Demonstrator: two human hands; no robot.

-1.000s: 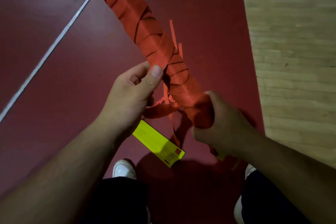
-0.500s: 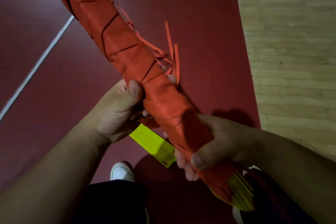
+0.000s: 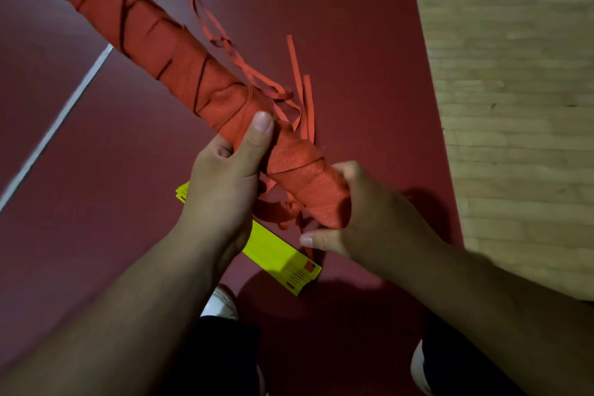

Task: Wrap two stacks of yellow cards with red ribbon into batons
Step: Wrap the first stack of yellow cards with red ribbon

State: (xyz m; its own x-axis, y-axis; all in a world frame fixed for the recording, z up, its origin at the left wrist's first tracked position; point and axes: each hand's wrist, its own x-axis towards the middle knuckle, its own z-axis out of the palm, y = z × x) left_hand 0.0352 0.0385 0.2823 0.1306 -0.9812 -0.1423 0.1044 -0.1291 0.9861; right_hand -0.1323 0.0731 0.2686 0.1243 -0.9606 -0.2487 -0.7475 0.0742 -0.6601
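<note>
The left hand [image 3: 221, 190] grips the red-wrapped baton [image 3: 180, 64] with its thumb across it, the right hand [image 3: 363, 222] curls round its near end, and it slants up-left above yellow cards [image 3: 273, 247] and loose ribbon strips [image 3: 309, 106] on the red floor [image 3: 353, 42].

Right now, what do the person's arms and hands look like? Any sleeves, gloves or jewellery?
No sleeves show: the left forearm and right forearm are bare. The left hand and right hand wear no gloves, rings or watch that I can see.
</note>
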